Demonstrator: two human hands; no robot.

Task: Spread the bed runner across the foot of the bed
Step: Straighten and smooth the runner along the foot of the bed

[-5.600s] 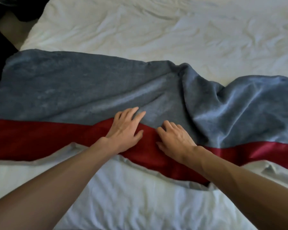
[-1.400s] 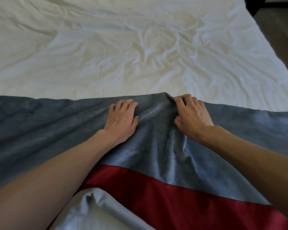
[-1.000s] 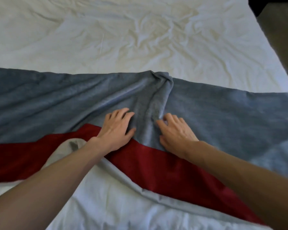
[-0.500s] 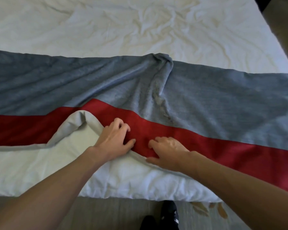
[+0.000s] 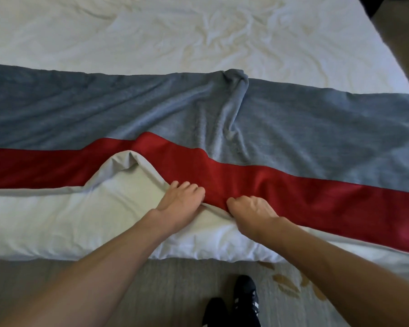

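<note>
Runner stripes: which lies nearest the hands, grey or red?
The red stripe; left hand and right hand hold its near edge, the grey stripe lies beyond.

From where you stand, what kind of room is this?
Most likely a bedroom, perhaps a hotel room: a wide bed with white bedding, a grey and red bed runner lying across its foot, and carpet below the bed's edge.

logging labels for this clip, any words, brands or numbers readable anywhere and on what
None: no text shows on the grey and red bed runner, the white bedding or the carpet. The black shoes carry white stripes but no lettering that can be read.
</note>
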